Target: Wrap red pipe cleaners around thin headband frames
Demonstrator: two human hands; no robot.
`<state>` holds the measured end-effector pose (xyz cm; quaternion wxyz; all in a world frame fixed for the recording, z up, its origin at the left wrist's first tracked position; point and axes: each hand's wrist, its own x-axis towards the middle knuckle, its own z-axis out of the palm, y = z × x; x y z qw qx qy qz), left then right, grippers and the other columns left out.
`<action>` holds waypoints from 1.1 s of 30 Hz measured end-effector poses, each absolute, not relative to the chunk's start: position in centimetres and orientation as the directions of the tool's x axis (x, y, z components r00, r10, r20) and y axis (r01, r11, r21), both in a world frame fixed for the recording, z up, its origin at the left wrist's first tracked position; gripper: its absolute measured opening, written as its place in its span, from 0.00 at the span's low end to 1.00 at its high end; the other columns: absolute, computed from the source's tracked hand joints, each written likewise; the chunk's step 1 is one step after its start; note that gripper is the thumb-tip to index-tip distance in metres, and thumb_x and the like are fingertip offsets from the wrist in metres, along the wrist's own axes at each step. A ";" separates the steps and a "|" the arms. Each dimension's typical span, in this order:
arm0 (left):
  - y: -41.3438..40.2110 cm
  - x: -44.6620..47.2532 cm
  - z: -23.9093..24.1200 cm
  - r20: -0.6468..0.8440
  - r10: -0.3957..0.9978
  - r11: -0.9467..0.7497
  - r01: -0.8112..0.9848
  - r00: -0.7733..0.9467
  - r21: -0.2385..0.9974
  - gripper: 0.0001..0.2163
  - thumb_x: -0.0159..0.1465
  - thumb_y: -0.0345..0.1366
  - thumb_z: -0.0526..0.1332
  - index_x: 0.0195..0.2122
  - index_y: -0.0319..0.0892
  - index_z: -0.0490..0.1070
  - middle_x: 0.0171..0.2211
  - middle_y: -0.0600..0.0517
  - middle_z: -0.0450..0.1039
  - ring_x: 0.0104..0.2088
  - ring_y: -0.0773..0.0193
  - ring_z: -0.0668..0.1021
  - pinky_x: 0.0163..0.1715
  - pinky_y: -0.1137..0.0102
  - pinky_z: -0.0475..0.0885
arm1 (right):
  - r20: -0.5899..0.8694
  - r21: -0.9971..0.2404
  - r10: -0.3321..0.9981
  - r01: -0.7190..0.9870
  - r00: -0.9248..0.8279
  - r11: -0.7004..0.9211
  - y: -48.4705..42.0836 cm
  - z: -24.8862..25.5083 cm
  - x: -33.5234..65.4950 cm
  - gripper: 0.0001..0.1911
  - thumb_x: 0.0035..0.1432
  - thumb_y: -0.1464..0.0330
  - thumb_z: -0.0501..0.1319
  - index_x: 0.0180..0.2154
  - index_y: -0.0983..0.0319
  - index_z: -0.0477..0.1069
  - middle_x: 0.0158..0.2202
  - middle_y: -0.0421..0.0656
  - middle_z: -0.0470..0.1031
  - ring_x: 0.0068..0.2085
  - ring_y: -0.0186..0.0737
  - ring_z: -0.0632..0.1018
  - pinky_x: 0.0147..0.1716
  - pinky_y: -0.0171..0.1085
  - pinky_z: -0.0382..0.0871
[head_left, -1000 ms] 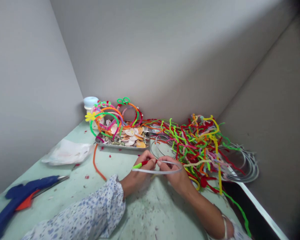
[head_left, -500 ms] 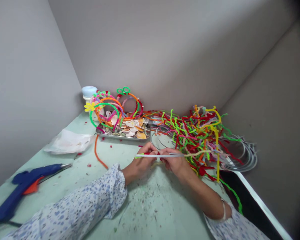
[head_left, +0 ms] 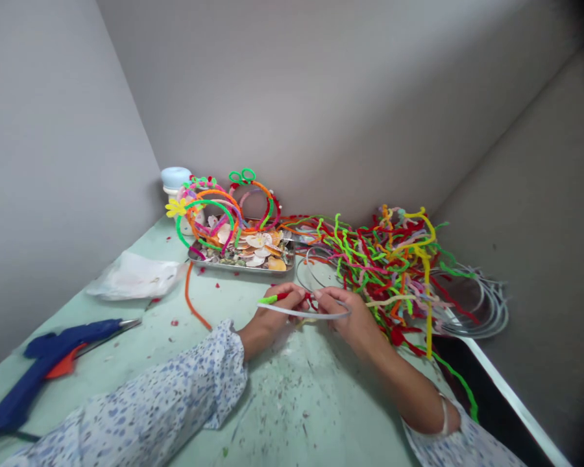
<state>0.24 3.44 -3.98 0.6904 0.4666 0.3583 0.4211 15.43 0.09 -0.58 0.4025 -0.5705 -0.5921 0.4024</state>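
A pale grey headband (head_left: pixel 321 316) is held between my hands above the middle of the table, its curved side bowing toward me. Bright green pipe cleaner (head_left: pixel 268 299) and red pipe cleaner (head_left: pixel 283 296) show along its far side, by my left fingers. My left hand (head_left: pixel 278 314) is closed around that left part. The fingers of my right hand (head_left: pixel 344 312) pinch at the band close by, where a bit of red shows between the fingertips. A cream pipe cleaner (head_left: pixel 387 300) extends rightward behind my right hand; whether it is held is unclear.
A metal tray (head_left: pixel 238 267) of shells stands at the back, with decorated headbands (head_left: pixel 214 194) on it. Tangled pipe cleaners (head_left: pixel 370 259) heap at the right, near grey hoops (head_left: pixel 491 305). At the left lie a blue glue gun (head_left: pixel 53 357) and a white plastic bag (head_left: pixel 136 277).
The headband has tilted, so its curve faces me rather than appearing nearly edge-on. More of the red and green pipe cleaner shows. My hands remain close together in about the same place.
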 end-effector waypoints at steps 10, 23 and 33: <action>4.0 -0.1 -3.9 -0.205 0.884 0.350 -0.303 0.420 0.887 0.07 0.54 0.37 0.61 0.27 0.37 0.69 0.20 0.54 0.68 0.17 0.73 0.67 0.18 0.76 0.59 | 0.252 -0.875 0.968 0.427 -0.005 0.229 1.1 -0.8 17.2 0.13 0.55 0.60 0.62 0.35 0.63 0.75 0.30 0.43 0.74 0.30 0.38 0.72 0.31 0.36 0.66; 4.3 -0.5 -3.4 -0.203 0.846 0.403 -0.340 0.493 0.850 0.07 0.56 0.35 0.63 0.27 0.35 0.70 0.20 0.54 0.67 0.18 0.74 0.67 0.18 0.77 0.58 | -0.038 -0.999 0.947 0.026 -0.318 -0.031 2.0 -2.0 19.8 0.21 0.59 0.55 0.57 0.41 0.66 0.74 0.32 0.47 0.78 0.28 0.37 0.77 0.33 0.37 0.70; 4.7 -0.8 -3.9 -0.205 0.842 0.444 -0.426 0.499 0.788 0.06 0.57 0.34 0.63 0.29 0.36 0.69 0.22 0.55 0.65 0.19 0.76 0.67 0.19 0.79 0.59 | -0.132 -0.932 0.899 0.361 -0.418 0.031 1.0 -0.1 19.4 0.17 0.58 0.57 0.59 0.37 0.63 0.77 0.29 0.42 0.78 0.21 0.30 0.68 0.21 0.31 0.61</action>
